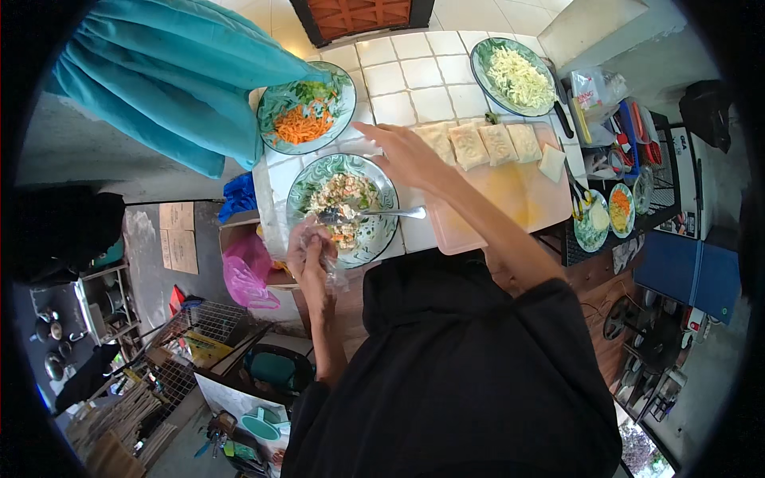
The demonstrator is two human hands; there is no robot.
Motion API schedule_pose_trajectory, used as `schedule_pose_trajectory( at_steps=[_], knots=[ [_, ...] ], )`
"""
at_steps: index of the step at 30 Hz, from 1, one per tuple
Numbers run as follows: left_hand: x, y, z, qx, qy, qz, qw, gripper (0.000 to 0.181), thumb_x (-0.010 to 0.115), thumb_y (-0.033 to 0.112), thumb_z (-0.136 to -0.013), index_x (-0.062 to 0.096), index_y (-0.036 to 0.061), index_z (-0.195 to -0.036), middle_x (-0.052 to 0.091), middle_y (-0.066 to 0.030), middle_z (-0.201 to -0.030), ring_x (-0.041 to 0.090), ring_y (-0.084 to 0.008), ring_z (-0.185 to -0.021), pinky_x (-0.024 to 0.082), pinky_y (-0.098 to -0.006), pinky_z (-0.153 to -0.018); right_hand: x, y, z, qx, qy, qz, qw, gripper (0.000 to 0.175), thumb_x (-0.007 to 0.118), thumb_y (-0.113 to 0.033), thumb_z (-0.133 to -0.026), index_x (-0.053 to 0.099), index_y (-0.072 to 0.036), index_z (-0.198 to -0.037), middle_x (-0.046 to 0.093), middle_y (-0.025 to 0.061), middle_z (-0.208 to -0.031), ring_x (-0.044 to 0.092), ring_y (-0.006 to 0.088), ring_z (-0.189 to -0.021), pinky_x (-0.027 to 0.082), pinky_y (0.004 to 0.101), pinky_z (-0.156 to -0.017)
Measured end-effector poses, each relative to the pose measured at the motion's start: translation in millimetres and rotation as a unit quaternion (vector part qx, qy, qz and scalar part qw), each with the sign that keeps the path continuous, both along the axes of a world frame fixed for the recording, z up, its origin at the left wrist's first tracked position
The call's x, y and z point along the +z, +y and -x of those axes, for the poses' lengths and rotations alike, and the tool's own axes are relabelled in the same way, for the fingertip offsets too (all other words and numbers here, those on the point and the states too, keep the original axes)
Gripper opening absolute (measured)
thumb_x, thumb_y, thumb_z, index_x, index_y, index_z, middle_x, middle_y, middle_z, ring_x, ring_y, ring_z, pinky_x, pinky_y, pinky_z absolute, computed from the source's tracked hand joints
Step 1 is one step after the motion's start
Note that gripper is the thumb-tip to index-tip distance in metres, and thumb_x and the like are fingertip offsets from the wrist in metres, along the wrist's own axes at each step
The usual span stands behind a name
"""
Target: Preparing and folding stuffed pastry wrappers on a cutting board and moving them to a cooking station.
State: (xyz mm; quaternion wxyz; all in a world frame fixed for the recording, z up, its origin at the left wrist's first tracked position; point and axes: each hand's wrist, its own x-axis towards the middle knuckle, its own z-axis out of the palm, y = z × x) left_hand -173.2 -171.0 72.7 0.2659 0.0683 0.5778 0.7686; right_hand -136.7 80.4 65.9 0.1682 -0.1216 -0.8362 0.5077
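Observation:
My left hand (312, 251) is at the near left rim of a green marbled plate (382, 179), its fingers closed around crumpled clear plastic (336, 276). A mixed chopped filling (343, 194) lies on this plate, with a metal spoon (391, 213) resting across it, handle to the right. My right hand (397, 152) hovers with fingers extended above the plate's upper right rim, apparently holding nothing. Several folded pastry parcels (469, 145) stand in a row along the far edge of a pinkish cutting board (466, 221). A smaller pale square piece (551, 163) lies at the row's right end.
Beyond, a plate (269, 128) holds shredded carrot (303, 123) and chopped greens, partly under a turquoise curtain (197, 71). Shredded cabbage (520, 80) fills another plate at the far right, beside a black-handled knife (563, 119). Yellow-handled scissors (577, 203) and small plates are at right.

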Motion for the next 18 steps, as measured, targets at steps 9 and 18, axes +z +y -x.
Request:
schedule_pose_trajectory(
  at_steps=[9,18],
  knots=[
    [4,0,2,0.019,0.038,0.023,0.999,0.032,0.048,0.035,-0.104,0.052,0.0057,-0.091,0.046,-0.0011,-0.078,0.038,-0.0071,-0.06,0.026,-0.0229,-0.053,-50,31,25,0.014,-0.117,-0.272,0.955,0.047,0.062,-0.007,-0.08,0.062,-0.004,-0.127,0.071,0.0176,-0.092,0.067,0.034,-0.088,0.051,0.0451,-0.079],
    [9,43,-18,-0.035,-0.082,-0.035,0.995,0.028,0.051,0.029,-0.104,0.054,0.0028,-0.096,0.046,-0.0034,-0.07,0.044,-0.0133,-0.055,0.031,-0.0253,-0.048,-100,50,39,0.047,-0.012,-0.339,0.94,0.06,0.064,-0.006,-0.08,0.051,-0.011,-0.138,0.07,0.011,-0.091,0.068,0.0287,-0.089,0.053,0.0417,-0.079]
  ],
)
